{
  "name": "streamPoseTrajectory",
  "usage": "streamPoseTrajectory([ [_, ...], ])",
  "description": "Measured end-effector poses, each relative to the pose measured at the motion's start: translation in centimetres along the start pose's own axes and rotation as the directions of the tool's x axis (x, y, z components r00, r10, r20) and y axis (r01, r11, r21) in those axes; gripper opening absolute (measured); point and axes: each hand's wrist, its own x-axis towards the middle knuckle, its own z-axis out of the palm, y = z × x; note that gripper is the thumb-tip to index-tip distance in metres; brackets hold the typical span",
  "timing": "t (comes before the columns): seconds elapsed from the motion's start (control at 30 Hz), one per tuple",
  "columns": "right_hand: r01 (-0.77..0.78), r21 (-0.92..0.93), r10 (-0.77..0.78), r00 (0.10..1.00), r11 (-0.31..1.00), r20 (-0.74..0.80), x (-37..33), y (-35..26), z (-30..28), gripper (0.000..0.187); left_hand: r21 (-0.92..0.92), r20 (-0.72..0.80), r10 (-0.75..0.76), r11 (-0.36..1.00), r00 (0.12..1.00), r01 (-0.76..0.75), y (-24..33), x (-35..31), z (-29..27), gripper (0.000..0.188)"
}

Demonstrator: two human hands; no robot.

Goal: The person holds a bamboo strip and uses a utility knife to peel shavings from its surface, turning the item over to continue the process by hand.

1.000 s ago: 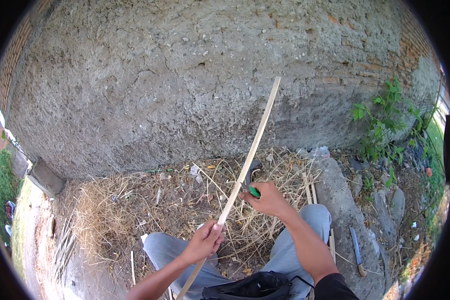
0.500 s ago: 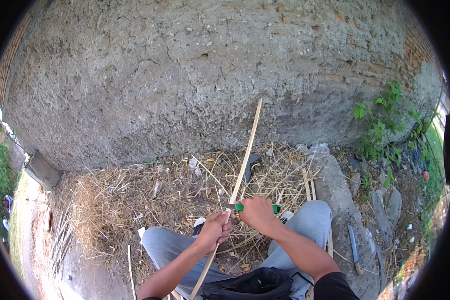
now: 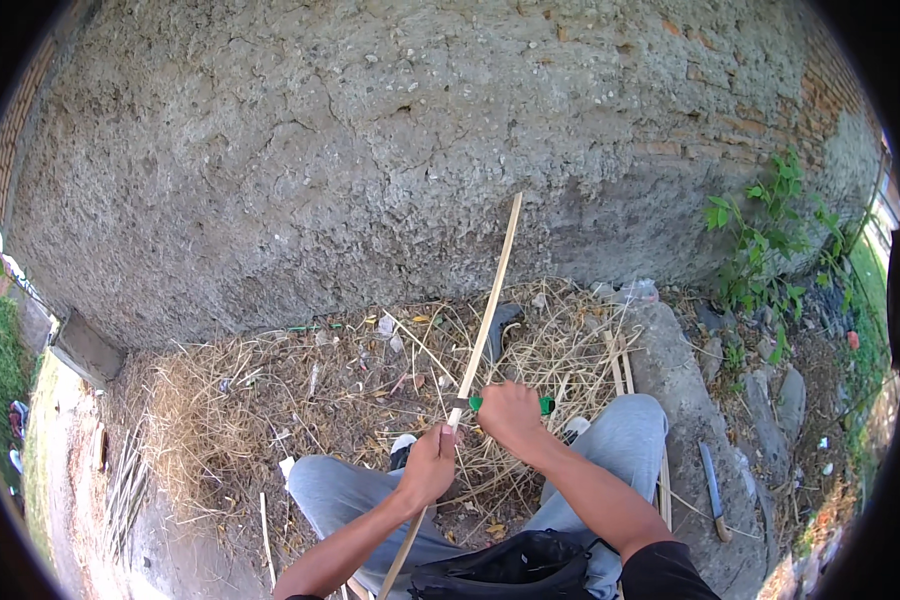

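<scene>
Firmly, the left hand [image 3: 428,470] grasps a long, pale, narrow wooden strip [image 3: 494,300], which slants from the lower edge, between the knees, up and slightly rightward until its tip stands out against the rough grey wall [image 3: 270,180]. The right hand [image 3: 513,415] is clenched around a green-handled knife [image 3: 547,405] — its short dark blade lies across the strip, just beyond the left hand. Two knees in light grey trousers [image 3: 618,435] flank the work, with a black fabric bag [image 3: 540,560] between the thighs. Dry tan straw and shavings [image 3: 185,430] litter the ground; to the right, a long-bladed knife with a wooden handle [image 3: 711,480] lies on grey concrete — well apart from both hands.
</scene>
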Motion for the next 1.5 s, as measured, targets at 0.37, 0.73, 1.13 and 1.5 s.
streamPoseTrajectory([
  [0.37, 0.054, 0.008, -0.053, 0.995, 0.998, -0.081, 1.6, -0.2, 2.3, 0.020, -0.034, 0.031, -0.014, 0.999, 0.999, 0.015, -0.5, -1.5, -1.6, 0.035],
  [0.73, -0.032, -0.025, 0.026, 0.982, 0.999, -0.185, 3.6, 1.6, 3.0, 0.019, -0.023, 0.080, -0.051, 0.998, 0.996, 0.053, -1.9, -5.7, -2.5, 0.034],
  [1.13, -0.164, 0.058, 0.173, 0.955, 0.985, -0.239, 5.3, 5.9, 2.7, 0.018, -0.034, 0.205, -0.296, 0.950, 0.933, 0.309, -2.2, -13.3, -7.5, 0.031],
  [1.5, -0.135, 0.352, 0.165, 0.985, 0.926, -0.058, 1.3, 3.4, -0.6, 0.015, -0.374, 0.345, -0.353, 0.798, 0.870, 0.472, -0.3, -10.3, -6.1, 0.043],
])
